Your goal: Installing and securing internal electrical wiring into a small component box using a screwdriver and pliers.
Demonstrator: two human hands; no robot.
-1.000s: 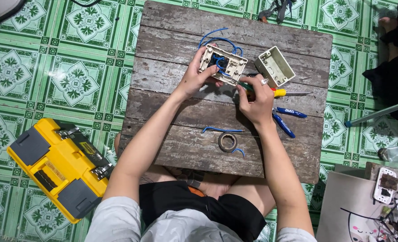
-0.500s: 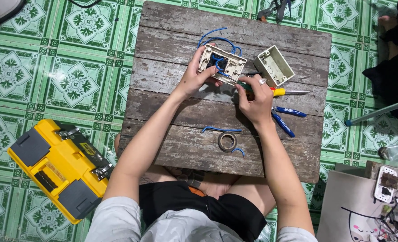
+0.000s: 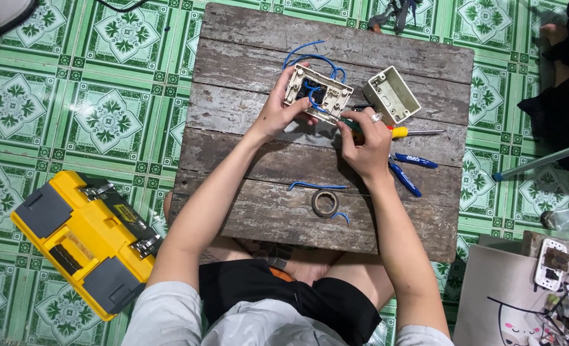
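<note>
Switch plate point(image 3: 318, 93) in left hand point(image 3: 278, 112) fingers, long axis slanting down-right; right hand point(image 3: 366, 142) fingers around screwdriver point(image 3: 405, 132).

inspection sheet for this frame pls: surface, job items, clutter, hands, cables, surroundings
Surface: weathered wooden plank table, low over a green patterned tile floor.
Job's things: cream switch plate, back side up; screwdriver with yellow-green handle.
Clutter: empty cream wall box; blue-handled pliers; roll of dark tape.
Hands: left hand grips the plate's left edge; right hand holds the screwdriver against the plate.
Cables: blue wires looped from the plate; loose blue offcuts near the tape.
Surroundings: yellow toolbox on the floor, closed; white bag lower right.
</note>
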